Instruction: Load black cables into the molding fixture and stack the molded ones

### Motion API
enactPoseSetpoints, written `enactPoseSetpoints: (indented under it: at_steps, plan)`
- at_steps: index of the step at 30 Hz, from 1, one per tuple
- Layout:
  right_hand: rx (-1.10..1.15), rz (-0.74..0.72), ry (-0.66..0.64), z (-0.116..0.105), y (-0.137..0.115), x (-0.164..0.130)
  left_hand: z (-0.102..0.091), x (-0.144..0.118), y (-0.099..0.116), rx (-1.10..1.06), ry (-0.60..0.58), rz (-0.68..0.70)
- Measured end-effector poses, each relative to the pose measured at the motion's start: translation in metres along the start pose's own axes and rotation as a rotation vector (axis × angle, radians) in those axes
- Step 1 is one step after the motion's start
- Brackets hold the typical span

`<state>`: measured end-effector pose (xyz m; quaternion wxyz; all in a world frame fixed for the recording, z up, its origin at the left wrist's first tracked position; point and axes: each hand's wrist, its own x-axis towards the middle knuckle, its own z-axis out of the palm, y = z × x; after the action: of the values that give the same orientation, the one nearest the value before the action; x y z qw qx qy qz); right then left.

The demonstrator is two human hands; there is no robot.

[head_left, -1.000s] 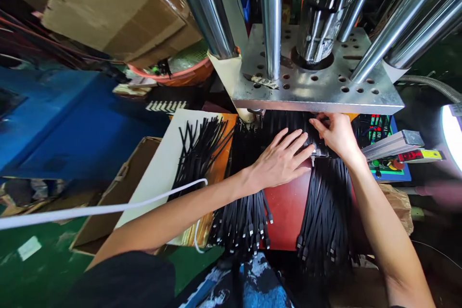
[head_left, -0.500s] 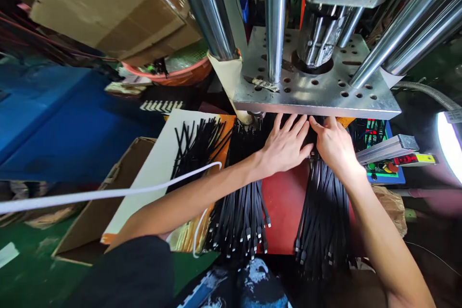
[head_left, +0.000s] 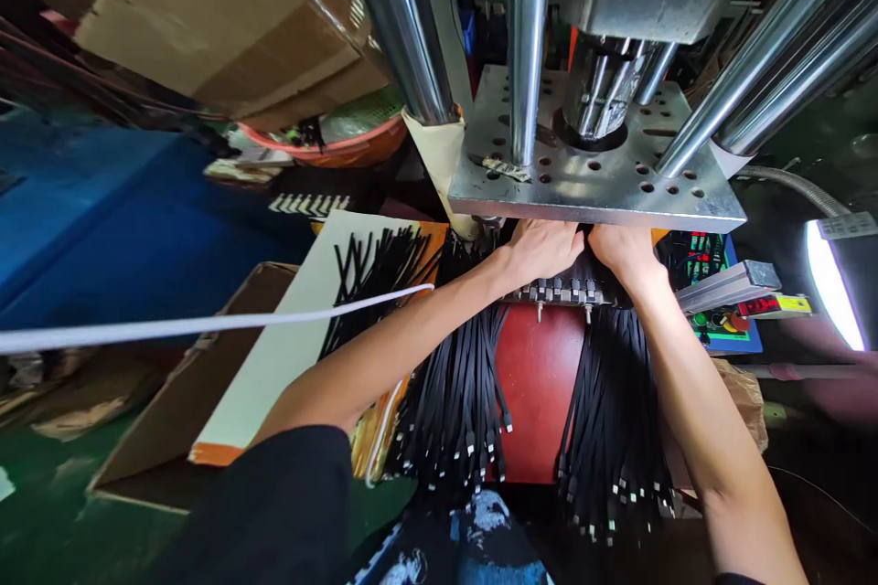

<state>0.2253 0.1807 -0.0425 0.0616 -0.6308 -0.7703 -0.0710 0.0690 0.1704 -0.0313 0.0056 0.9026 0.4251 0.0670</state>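
Both hands reach in beneath the steel plate (head_left: 590, 192) of a press. My left hand (head_left: 547, 249) is bent with its fingers curled, and its fingertips lie in shadow. Close to it, my right hand (head_left: 626, 253) is curled too, its fingers partly hidden by the plate's edge. What either hand holds, if anything, I cannot make out. Just below them runs a metal mould bar (head_left: 559, 295) with a row of cable ends in it. Black USB cables (head_left: 456, 384) hang in a bundle on the left, and a second cable bundle (head_left: 610, 402) hangs on the right.
More black cables (head_left: 370, 265) lie on a white board (head_left: 274, 366) at the left. A white cord (head_left: 206, 326) crosses my left arm. Steel columns (head_left: 527, 46) rise around the plate. A control panel (head_left: 727, 329) and a bright lamp (head_left: 833, 283) stand at the right.
Both hands have gone from flat, outstretched fingers to curled ones, moving slightly up under the plate. The row of cable ends in the mould bar has come into view below them.
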Motion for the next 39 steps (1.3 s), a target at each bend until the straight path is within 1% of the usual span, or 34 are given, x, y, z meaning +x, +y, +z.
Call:
enactPoseSetpoints:
  at_steps: [2,3,4,5,6,7,8,9,10,12,13,14,15,16,17,19,21,23,24,25,26,28,30,31,32,34,36,37,39]
  plan:
    - [0.014,-0.005,-0.013,-0.004,0.002,0.008,-0.002,0.012,-0.006,0.009,0.001,0.036]
    - [0.025,-0.020,-0.020,-0.009,0.002,0.005,-0.004,0.012,-0.009,0.010,0.014,0.056]
    - [0.037,-0.038,-0.023,-0.015,0.001,-0.004,-0.007,0.005,-0.010,0.004,0.044,0.082]
    - [0.048,-0.044,-0.012,-0.022,-0.002,-0.020,-0.012,-0.008,-0.010,-0.008,0.089,0.112]
    - [0.060,-0.031,0.014,-0.028,-0.007,-0.043,-0.016,-0.028,-0.009,-0.024,0.142,0.130]
    - [0.067,-0.009,0.040,-0.033,-0.014,-0.072,-0.020,-0.055,-0.006,-0.039,0.205,0.147]
    - [0.079,0.060,0.092,-0.036,-0.024,-0.105,-0.024,-0.085,-0.001,-0.046,0.242,0.133]
    - [0.100,0.112,0.110,-0.037,-0.034,-0.140,-0.026,-0.118,0.004,-0.039,0.241,0.025]
    - [0.108,0.135,0.078,-0.036,-0.046,-0.175,-0.025,-0.150,0.009,-0.013,0.198,-0.143]
    - [0.032,0.208,-0.058,-0.026,-0.069,-0.234,-0.019,-0.204,0.017,0.038,0.008,-0.419]
    - [0.002,0.233,-0.118,-0.019,-0.079,-0.254,-0.014,-0.223,0.019,0.042,-0.098,-0.494]
    - [-0.012,0.250,-0.164,-0.012,-0.085,-0.268,-0.008,-0.236,0.019,0.019,-0.179,-0.541]
    - [-0.002,0.256,-0.192,-0.004,-0.089,-0.277,-0.002,-0.244,0.018,-0.022,-0.233,-0.566]
    - [0.028,0.254,-0.206,0.003,-0.090,-0.280,0.002,-0.247,0.016,-0.081,-0.259,-0.580]
    - [0.072,0.246,-0.214,0.008,-0.088,-0.281,0.005,-0.247,0.013,-0.147,-0.256,-0.595]
    - [0.166,0.239,-0.223,0.014,-0.077,-0.278,0.004,-0.243,0.009,-0.270,-0.204,-0.621]
    - [0.268,0.270,-0.202,0.013,-0.063,-0.276,-0.004,-0.239,0.006,-0.340,-0.149,-0.626]
    - [0.433,0.323,-0.133,0.004,-0.052,-0.278,-0.014,-0.239,0.004,-0.392,-0.089,-0.617]
    - [0.535,0.347,-0.087,-0.002,-0.049,-0.280,-0.019,-0.240,0.005,-0.451,-0.060,-0.616]
    - [0.648,0.361,-0.042,-0.008,-0.048,-0.283,-0.023,-0.241,0.007,-0.562,-0.048,-0.613]
    - [0.760,0.363,-0.004,-0.016,-0.050,-0.286,-0.025,-0.242,0.011,-0.734,-0.058,-0.610]
    - [0.951,0.315,0.039,-0.029,-0.059,-0.290,-0.025,-0.244,0.025,-1.184,-0.155,-0.601]
    - [1.074,0.190,0.059,-0.038,-0.076,-0.294,-0.018,-0.244,0.044,-1.573,-0.275,-0.595]
    - [1.098,0.104,0.068,-0.040,-0.085,-0.294,-0.014,-0.243,0.054,-1.697,-0.302,-0.603]
    - [1.099,0.022,0.077,-0.040,-0.094,-0.294,-0.010,-0.242,0.063,-1.774,-0.297,-0.616]
    - [1.074,-0.092,0.064,-0.039,-0.108,-0.294,-0.005,-0.240,0.077,-1.833,-0.248,-0.628]
    - [1.075,-0.132,-0.009,-0.040,-0.113,-0.292,-0.007,-0.239,0.083,-1.810,-0.209,-0.623]
    - [1.093,-0.136,-0.074,-0.042,-0.112,-0.291,-0.009,-0.238,0.084,-1.780,-0.198,-0.615]
    - [1.151,-0.152,-0.265,-0.050,-0.106,-0.287,-0.014,-0.239,0.086,-1.722,-0.193,-0.592]
